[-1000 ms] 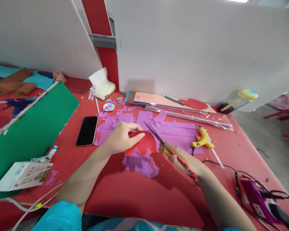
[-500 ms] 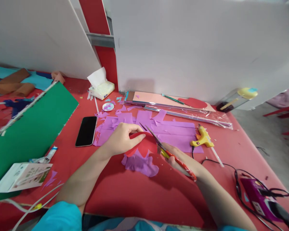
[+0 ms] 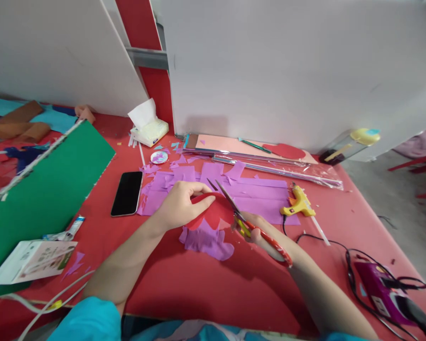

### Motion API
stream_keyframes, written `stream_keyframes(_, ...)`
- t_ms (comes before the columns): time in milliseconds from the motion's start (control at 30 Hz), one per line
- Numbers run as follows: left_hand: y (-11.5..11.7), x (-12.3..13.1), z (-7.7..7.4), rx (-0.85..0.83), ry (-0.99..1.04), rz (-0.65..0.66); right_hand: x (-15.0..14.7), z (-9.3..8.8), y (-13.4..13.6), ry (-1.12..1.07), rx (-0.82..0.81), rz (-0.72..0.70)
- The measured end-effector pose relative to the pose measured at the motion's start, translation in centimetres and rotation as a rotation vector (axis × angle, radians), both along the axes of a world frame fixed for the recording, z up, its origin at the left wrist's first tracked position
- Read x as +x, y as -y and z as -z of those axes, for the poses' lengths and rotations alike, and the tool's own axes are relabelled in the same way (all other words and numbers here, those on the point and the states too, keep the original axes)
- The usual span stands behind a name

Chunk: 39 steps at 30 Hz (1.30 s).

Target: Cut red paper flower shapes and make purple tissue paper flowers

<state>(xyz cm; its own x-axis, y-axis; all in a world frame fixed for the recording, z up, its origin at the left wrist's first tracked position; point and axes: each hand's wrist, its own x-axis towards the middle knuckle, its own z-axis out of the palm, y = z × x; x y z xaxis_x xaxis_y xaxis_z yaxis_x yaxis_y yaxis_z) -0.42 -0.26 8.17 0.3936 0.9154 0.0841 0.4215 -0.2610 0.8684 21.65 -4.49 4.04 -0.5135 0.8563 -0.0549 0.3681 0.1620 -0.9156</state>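
Observation:
My left hand [image 3: 179, 204] pinches a rounded piece of red paper [image 3: 213, 212] just above the red table [image 3: 206, 284]. My right hand [image 3: 266, 232] grips red-and-yellow scissors [image 3: 246, 222] whose blades lie across the right edge of that red piece. Under both lies a torn purple scrap [image 3: 206, 240], and behind them a spread of purple paper sheets [image 3: 248, 194].
A black phone [image 3: 127, 192] lies left of the purple sheets. A yellow glue gun [image 3: 298, 203] sits to the right, its black cable running to a purple device [image 3: 386, 293]. A green board [image 3: 46, 189], a tissue pack [image 3: 149, 127] and wrapped paper sheets [image 3: 262, 158] lie further out.
The scissors have slid a little to the left along the red paper's edge. My left hand keeps its hold on the piece and has barely moved.

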Motion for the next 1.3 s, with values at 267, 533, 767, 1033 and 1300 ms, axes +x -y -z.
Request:
stream_keyframes(267,0.0,0.0,0.2,-0.013,0.031,-0.007,0.4,0.2,-0.1,0.079,0.053,-0.090)
stream_keyframes(533,0.0,-0.1,0.2,-0.006,0.024,-0.010,0.1,-0.4,0.0,0.062,0.002,-0.091)
stream_keyframes(767,-0.1,-0.1,0.2,-0.001,-0.003,-0.012,-0.1,-0.8,0.0,0.062,-0.016,-0.089)
stream_keyframes(1033,-0.3,-0.3,0.3,-0.004,-0.013,0.008,0.0,-0.1,-0.1,0.171,-0.073,-0.050)
stream_keyframes(1300,-0.5,-0.7,0.5,-0.045,-0.024,0.063,0.0,-0.3,-0.1,0.248,-0.116,-0.011)
